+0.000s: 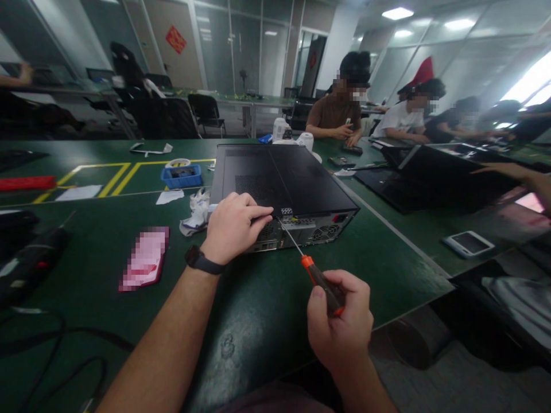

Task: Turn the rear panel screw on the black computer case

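A black desktop computer case (297,172) lies flat on the green table, its rear panel with a fan grille turned toward me. My left hand (235,226) rests on the case's near left edge, index finger stretched out along the top rim; a dark band circles the wrist. In my right hand (344,330) is a screwdriver (317,276) with a dark and orange handle, gripped at the handle's end. Its thin shaft points up and left, and the tip meets the rear panel close to my left fingertips. Whether a screw sits under the tip is too small to tell.
Left of the case are crumpled white gloves (198,212), a blue bin (181,176) and a pink phone-shaped item (145,258). Black cables and a power tool (34,261) lie far left. A white device (468,244) and laptop parts (413,178) are right. Other people sit beyond.
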Demonstrator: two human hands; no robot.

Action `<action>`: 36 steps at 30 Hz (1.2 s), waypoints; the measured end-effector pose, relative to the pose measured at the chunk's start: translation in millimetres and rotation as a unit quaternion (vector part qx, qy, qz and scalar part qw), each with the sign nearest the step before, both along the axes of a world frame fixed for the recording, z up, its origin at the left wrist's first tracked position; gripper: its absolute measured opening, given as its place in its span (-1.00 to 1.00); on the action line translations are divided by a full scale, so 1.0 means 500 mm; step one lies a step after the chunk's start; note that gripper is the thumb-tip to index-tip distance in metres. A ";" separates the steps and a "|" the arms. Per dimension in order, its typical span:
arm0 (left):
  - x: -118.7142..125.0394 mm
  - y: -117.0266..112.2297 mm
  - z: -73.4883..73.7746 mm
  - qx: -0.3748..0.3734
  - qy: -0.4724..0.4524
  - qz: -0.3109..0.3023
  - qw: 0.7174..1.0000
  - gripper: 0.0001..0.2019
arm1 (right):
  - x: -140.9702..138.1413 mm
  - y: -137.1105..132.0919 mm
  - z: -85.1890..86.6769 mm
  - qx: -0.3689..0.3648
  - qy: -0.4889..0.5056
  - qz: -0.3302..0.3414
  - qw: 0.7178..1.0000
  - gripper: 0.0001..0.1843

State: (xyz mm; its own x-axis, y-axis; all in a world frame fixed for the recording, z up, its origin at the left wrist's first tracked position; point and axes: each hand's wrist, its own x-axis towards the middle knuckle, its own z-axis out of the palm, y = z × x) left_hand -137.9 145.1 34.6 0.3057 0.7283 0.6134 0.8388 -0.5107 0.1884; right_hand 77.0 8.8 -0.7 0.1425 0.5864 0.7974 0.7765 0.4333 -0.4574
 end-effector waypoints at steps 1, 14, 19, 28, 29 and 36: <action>0.001 0.000 0.000 -0.001 0.000 -0.003 1.000 -0.77 | 0.001 0.001 -0.002 0.008 -0.004 0.002 1.000 -0.77; 0.011 -0.003 0.004 0.005 0.005 0.014 1.000 -0.79 | 0.002 0.001 -0.011 0.014 -0.001 0.007 1.000 -0.77; 0.015 -0.006 0.005 -0.002 0.020 0.019 1.000 -0.79 | 0.001 0.002 -0.007 0.001 -0.011 0.025 1.000 -0.77; 0.016 -0.007 0.005 -0.002 0.038 0.018 0.999 -0.79 | -0.001 0.004 0.002 0.027 -0.040 0.032 0.998 -0.76; 0.016 -0.007 0.005 -0.001 0.044 0.018 0.999 -0.79 | -0.001 0.005 0.000 0.028 -0.039 0.032 0.998 -0.77; 0.022 -0.009 0.001 0.007 0.069 0.015 0.997 -0.75 | -0.002 0.003 -0.001 0.010 -0.026 0.034 0.999 -0.77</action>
State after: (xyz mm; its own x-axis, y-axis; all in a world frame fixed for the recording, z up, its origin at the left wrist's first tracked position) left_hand -127.1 140.6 35.1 0.3671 0.7296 0.5769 0.8708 -0.4876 0.0625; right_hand 75.8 10.3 -1.2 0.0613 0.5770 0.8144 0.7677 0.4942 -0.4079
